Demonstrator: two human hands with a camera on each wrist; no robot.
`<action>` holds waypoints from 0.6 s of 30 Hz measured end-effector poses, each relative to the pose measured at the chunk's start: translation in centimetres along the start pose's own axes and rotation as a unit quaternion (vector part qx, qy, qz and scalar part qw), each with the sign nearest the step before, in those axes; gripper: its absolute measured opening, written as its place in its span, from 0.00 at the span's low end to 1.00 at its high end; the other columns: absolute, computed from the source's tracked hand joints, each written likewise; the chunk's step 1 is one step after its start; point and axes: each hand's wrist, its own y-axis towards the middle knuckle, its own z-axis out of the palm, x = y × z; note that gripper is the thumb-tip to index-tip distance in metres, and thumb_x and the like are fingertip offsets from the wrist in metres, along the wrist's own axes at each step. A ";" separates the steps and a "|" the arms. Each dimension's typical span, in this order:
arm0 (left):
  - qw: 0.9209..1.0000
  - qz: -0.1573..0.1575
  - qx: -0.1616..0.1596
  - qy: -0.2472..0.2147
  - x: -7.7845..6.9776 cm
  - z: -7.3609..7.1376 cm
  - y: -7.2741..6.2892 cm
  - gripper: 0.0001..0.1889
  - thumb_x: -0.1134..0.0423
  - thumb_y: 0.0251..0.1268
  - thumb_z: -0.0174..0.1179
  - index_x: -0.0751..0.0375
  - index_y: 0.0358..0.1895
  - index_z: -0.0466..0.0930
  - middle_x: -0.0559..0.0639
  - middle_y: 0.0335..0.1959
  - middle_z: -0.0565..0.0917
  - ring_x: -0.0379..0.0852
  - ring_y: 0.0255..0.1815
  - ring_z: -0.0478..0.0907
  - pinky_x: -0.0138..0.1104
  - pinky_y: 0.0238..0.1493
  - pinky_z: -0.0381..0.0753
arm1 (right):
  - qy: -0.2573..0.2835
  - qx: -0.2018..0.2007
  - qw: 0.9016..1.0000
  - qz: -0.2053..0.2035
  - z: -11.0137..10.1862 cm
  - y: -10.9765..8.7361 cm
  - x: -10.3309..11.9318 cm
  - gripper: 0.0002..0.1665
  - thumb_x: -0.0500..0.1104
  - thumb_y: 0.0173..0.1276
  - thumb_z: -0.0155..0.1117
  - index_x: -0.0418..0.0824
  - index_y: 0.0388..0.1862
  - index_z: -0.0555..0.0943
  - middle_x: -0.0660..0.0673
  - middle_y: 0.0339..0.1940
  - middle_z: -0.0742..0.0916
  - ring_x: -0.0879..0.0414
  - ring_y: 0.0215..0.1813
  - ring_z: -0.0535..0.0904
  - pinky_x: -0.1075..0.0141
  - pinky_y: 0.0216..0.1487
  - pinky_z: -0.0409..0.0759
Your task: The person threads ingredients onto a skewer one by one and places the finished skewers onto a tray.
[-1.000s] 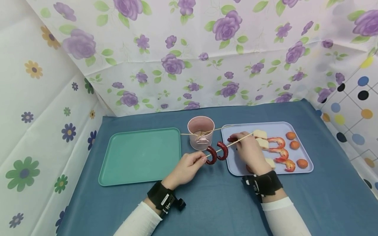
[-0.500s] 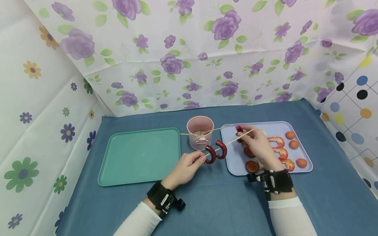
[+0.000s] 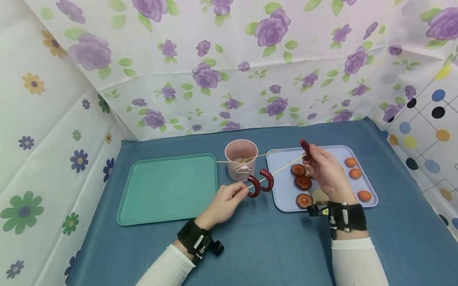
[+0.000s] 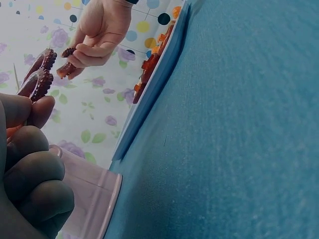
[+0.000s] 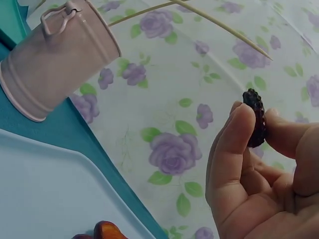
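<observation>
My left hand (image 3: 222, 202) pinches one end of a thin wooden skewer (image 3: 286, 166) between thumb and fingers. Two curled, dark red octopus tentacle pieces (image 3: 267, 180) are threaded on it, close to those fingers. Over the lavender tray (image 3: 282, 194), my right hand (image 3: 327, 172) pinches a third tentacle piece (image 3: 305, 147) between thumb and fingertips. In the head view this piece overlaps the skewer's far end. The right wrist view shows the held piece (image 5: 255, 117) apart from a skewer's pointed tip (image 5: 264, 54), with its row of suckers visible.
Behind the skewer stands a small pink bucket (image 3: 241, 163) with more skewers sticking out both sides. A green tray (image 3: 171, 190) lies to the left. On the lavender tray are brown mushroom caps (image 3: 303, 182), a pale piece (image 3: 319, 197) and orange balls (image 3: 364, 196); my right hand covers the shrimp.
My right hand has lifted the tentacle piece from the lavender tray and moved right and up, turning toward the skewer's far end. The left hand and its skewer have stayed nearly still.
</observation>
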 end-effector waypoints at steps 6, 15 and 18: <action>1.000 -0.013 0.000 -0.006 -0.7 -0.1 0.0 0.09 0.71 0.84 0.55 0.66 0.44 0.86 0.41 0.22 0.69 0.36 0.21 0.63 0.32 0.27 0.60 | -0.005 0.029 0.999 -0.016 0.0 -0.3 0.3 0.14 0.51 0.86 0.58 0.48 0.57 0.87 0.49 0.39 0.88 0.60 0.37 0.82 0.71 0.38 0.81; 1.000 -0.011 -0.004 -0.006 -0.1 0.0 -0.1 0.10 0.64 0.86 0.56 0.60 0.44 0.87 0.41 0.23 0.71 0.40 0.22 0.65 0.33 0.28 0.62 | -0.044 0.068 0.996 -0.031 0.0 -0.4 0.5 0.16 0.49 0.87 0.56 0.49 0.63 0.85 0.50 0.41 0.88 0.60 0.38 0.83 0.70 0.36 0.79; 1.000 -0.010 -0.003 -0.008 -0.1 -0.1 -0.1 0.11 0.63 0.87 0.55 0.59 0.44 0.87 0.41 0.24 0.71 0.40 0.23 0.66 0.33 0.29 0.63 | -0.045 0.078 0.995 -0.032 0.2 -0.5 0.6 0.16 0.48 0.88 0.56 0.49 0.65 0.85 0.50 0.41 0.88 0.59 0.39 0.83 0.70 0.37 0.79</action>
